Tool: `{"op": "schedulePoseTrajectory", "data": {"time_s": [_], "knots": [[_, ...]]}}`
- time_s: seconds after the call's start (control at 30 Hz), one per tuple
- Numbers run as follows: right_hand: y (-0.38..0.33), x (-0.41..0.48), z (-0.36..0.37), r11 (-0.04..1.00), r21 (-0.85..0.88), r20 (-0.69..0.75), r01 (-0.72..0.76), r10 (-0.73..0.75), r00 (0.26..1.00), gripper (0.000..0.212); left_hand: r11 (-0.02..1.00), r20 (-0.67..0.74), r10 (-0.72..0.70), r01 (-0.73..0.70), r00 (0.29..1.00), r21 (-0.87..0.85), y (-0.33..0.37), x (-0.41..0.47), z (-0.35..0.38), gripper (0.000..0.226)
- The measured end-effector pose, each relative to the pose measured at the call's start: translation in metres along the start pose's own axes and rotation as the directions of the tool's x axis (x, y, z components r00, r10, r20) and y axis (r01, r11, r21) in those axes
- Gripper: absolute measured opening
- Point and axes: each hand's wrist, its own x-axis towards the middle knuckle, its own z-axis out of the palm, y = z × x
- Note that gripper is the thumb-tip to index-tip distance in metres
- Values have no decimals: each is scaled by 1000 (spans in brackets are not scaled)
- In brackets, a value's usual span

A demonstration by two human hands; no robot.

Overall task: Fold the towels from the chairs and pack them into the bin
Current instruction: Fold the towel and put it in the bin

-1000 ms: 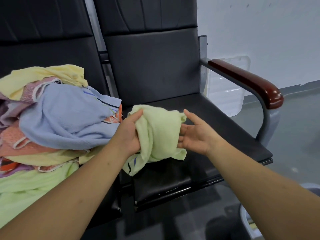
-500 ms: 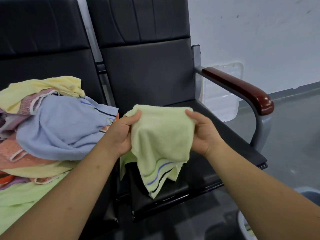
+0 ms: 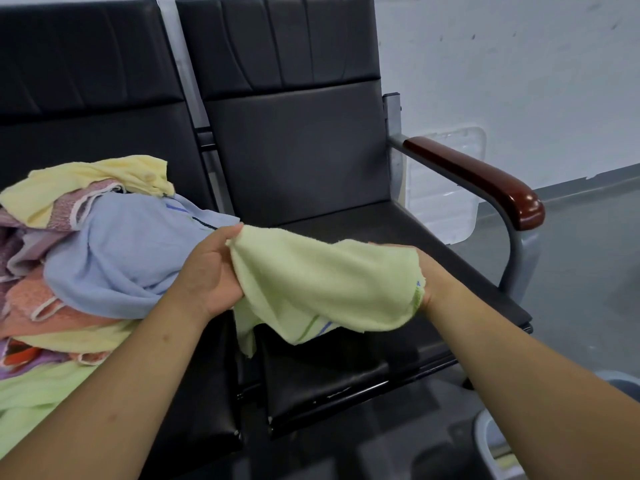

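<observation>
At frame centre, a left hand (image 3: 207, 275) and right hand (image 3: 431, 284) each clutch one end of a light green towel (image 3: 322, 282) above a black chair seat (image 3: 398, 237), apparently spreading it for folding; next, edges must meet evenly before the bin (image 3: 483, 441), lower right.

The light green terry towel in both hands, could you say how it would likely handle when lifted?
Probably floppy: the light green terry towel sags between the left hand and right hand. Likely light, since two hand grips alone carry it.
</observation>
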Motion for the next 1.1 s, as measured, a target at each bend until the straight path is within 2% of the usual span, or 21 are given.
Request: {"op": "schedulePoseTrajectory", "data": {"time_s": [0.07,0.17,0.3,0.37,0.47,0.63,0.73,0.8,0.87,0.93,1.0,1.1], "knots": [[3,6,-2,989,-144,10,45,-44,999,22,999,-57,-26,24,998,-33,-1,4,-10,37],[2,21,-9,872,-415,-82,261,-321,943,16,999,-144,-40,41,989,2,0,15,-25,28],[-27,36,-9,694,-650,-158,309,-521,839,16,960,-244,9,60,970,273,7,42,-36,31],[-55,47,-4,635,-698,-147,332,-581,801,21,907,-228,64,39,971,419,24,59,-29,28],[-111,56,13,570,-724,-118,389,-657,744,24,852,-214,199,-60,956,520,70,86,3,20],[-201,40,39,590,-608,-118,531,-729,675,18,789,-70,328,-232,942,569,153,107,77,9],[-234,20,37,635,-513,-81,577,-706,704,16,762,-40,388,-296,921,575,180,106,93,23],[-240,10,28,659,-505,-80,558,-679,730,17,742,-48,392,-285,918,607,180,106,89,25],[-230,11,15,693,-500,-118,520,-649,751,15,712,-74,370,-231,926,663,165,102,78,10],[-211,17,1,739,-469,-169,483,-612,773,13,694,-149,315,-120,937,710,141,98,62,11],[-191,25,-13,778,-457,-192,431,-560,806,22,680,-225,253,-8,941,733,120,93,45,16],[-168,26,-20,818,-469,-171,334,-455,874,39,702,-224,188,28,956,712,100,90,27,14]]}}
